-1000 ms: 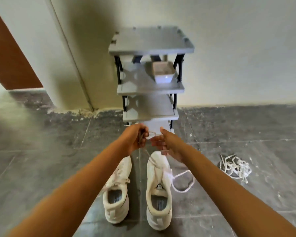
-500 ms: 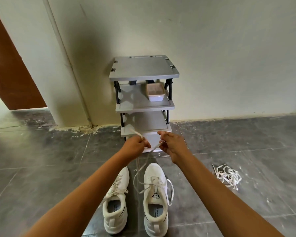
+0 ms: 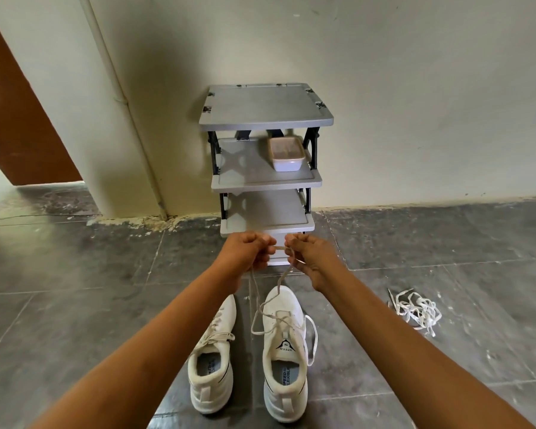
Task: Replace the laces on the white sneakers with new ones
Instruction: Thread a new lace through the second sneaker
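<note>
dark tiled floor [image 3: 75,289] running up to a pale wall [image 3: 415,88], with a grey shelf rack [image 3: 265,109] standing against it. two white sneakers sit side by side on the floor, heels toward the camera: the left sneaker [image 3: 212,360] is laced up, the right sneaker [image 3: 287,394] has its lacing loose. a pile of loose laces [image 3: 416,311] lies on the floor well off to the right. a small tub [image 3: 286,153] sits on the rack's second shelf. the left hand [image 3: 248,252] and right hand [image 3: 311,258] are both curled, pinching the lace [image 3: 280,281] above the right sneaker. a short bit stretches between them and two strands drop to that shoe.
</note>
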Motion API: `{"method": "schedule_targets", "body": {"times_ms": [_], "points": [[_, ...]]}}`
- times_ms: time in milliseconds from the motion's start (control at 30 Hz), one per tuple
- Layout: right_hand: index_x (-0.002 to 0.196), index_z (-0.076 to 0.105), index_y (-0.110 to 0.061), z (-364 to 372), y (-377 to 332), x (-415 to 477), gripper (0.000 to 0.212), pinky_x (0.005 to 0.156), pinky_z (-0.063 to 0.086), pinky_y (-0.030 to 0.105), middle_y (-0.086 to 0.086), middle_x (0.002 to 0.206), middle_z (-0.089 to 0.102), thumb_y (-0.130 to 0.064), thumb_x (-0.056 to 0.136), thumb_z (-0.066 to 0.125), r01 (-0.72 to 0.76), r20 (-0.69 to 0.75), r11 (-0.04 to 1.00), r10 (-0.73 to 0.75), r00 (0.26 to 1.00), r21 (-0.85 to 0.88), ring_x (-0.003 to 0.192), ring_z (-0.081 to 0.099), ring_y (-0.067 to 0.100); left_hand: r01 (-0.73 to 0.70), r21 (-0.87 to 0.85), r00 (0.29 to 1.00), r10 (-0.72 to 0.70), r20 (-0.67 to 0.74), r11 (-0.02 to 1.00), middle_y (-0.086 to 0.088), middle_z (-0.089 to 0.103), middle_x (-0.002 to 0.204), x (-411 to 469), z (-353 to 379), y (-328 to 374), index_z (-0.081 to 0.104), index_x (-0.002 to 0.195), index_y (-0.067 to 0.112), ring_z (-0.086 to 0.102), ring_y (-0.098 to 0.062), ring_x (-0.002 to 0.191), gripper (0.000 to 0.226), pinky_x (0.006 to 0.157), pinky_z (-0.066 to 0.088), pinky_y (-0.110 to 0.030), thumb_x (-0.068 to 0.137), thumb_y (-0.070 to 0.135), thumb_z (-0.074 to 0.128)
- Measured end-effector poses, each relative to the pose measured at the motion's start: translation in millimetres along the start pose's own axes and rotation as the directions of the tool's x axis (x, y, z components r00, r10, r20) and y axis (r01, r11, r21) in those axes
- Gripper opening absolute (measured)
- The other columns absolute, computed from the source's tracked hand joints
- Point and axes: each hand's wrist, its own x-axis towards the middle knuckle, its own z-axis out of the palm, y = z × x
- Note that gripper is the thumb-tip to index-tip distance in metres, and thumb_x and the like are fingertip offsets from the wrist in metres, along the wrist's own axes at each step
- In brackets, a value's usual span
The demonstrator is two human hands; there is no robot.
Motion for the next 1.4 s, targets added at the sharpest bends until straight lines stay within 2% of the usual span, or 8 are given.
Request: {"method": "schedule_targets", "body": {"times_ms": [100, 267, 500, 667, 767, 967, 1233, 1400], "points": [[0.084, 0.060, -0.007, 4, -1, -2, 0.005, 0.072, 0.051, 0.027, 0.006, 0.074, 0.059, -0.009, 0.088, 0.062, -0.042, 0.020, 0.995, 0.041, 0.999, 0.095, 0.066, 0.055, 0.013, 0.014, -0.104, 1.000, -0.017, -0.026, 0.994, -0.005, 0.069, 0.082, 0, 3, 1, 0.060, 0.106, 0.008, 0.064, -0.013, 0.069, 0.017, 0.061, 0.053, -0.021, 0.099, 0.009, 0.044], [0.081, 0.058, -0.007, 3, 1, -1, 0.008, 0.088, 0.050, 0.037, 0.007, 0.073, 0.060, -0.007, 0.088, 0.062, -0.013, -0.071, 0.986, 0.026, 0.997, 0.168, 0.065, 0.058, 0.014, -0.027, -0.103, 0.998, 0.021, -0.058, 0.994, -0.005, 0.067, 0.102, -2, 6, 8, 0.057, 0.110, 0.013, 0.062, -0.015, 0.076, 0.022, 0.067, 0.049, -0.023, 0.100, 0.008, 0.038], [0.084, 0.061, -0.007, 3, 2, -4, 0.004, 0.068, 0.052, 0.025, 0.009, 0.084, 0.065, -0.009, 0.086, 0.064, -0.008, -0.045, 0.989, 0.015, 0.999, 0.148, 0.074, 0.062, 0.017, -0.065, 0.001, 0.980, 0.064, -0.186, 0.998, 0.000, 0.057, 0.082, -3, 8, 4, 0.067, 0.103, 0.010, 0.040, -0.010, 0.057, 0.025, 0.052, 0.037, -0.018, 0.098, 0.022, 0.047], [0.098, 0.062, -0.004, 6, 1, -3, 0.009, 0.060, 0.052, 0.018, 0.009, 0.089, 0.066, -0.007, 0.090, 0.059, 0.046, -0.028, 0.990, -0.043, 0.999, 0.135, 0.081, 0.063, 0.017, -0.046, -0.015, 0.978, 0.042, -0.205, 0.999, -0.008, 0.065, 0.087, -3, 9, 6, 0.064, 0.100, 0.005, 0.060, -0.013, 0.067, 0.017, 0.060, 0.049, -0.018, 0.096, 0.006, 0.048], [0.099, 0.064, -0.007, 6, 2, -2, 0.010, 0.064, 0.053, 0.018, 0.006, 0.091, 0.066, -0.008, 0.090, 0.059, 0.118, -0.044, 0.988, -0.114, 0.992, 0.098, 0.083, 0.063, 0.016, -0.024, -0.038, 0.978, 0.016, -0.208, 0.999, -0.013, 0.066, 0.090, -3, 10, 7, 0.060, 0.097, 0.007, 0.064, -0.017, 0.072, 0.016, 0.063, 0.053, -0.022, 0.094, 0.000, 0.046], [0.099, 0.067, -0.010, 6, 5, 0, 0.012, 0.068, 0.053, 0.021, 0.000, 0.082, 0.064, -0.010, 0.088, 0.062, 0.144, -0.056, 0.988, -0.141, 0.988, 0.057, 0.073, 0.059, 0.011, -0.045, 0.011, 0.990, 0.046, -0.133, 0.999, -0.014, 0.064, 0.092, -4, 13, 8, 0.058, 0.116, 0.011, 0.062, -0.016, 0.067, 0.026, 0.063, 0.054, -0.021, 0.094, 0.000, 0.048], [0.082, 0.066, -0.015, 5, 3, -4, 0.008, 0.061, 0.055, 0.019, 0.002, 0.076, 0.066, -0.007, 0.084, 0.066, 0.151, 0.000, 0.983, -0.152, 0.988, 0.101, 0.067, 0.063, 0.012, -0.066, 0.080, 0.982, 0.078, -0.170, 0.995, -0.009, 0.066, 0.084, -4, 13, 5, 0.067, 0.100, 0.005, 0.063, -0.014, 0.068, 0.019, 0.064, 0.054, -0.022, 0.094, 0.019, 0.056], [0.085, 0.065, -0.015, 6, 4, -4, 0.007, 0.064, 0.057, 0.020, 0.004, 0.079, 0.065, -0.008, 0.087, 0.063, 0.142, 0.047, 0.980, -0.150, 0.988, 0.141, 0.073, 0.062, 0.013, -0.097, 0.139, 0.978, 0.120, -0.168, 0.986, -0.010, 0.067, 0.084, -4, 12, 4, 0.069, 0.101, 0.005, 0.061, -0.012, 0.064, 0.016, 0.067, 0.054, -0.024, 0.090, 0.012, 0.061]]}}
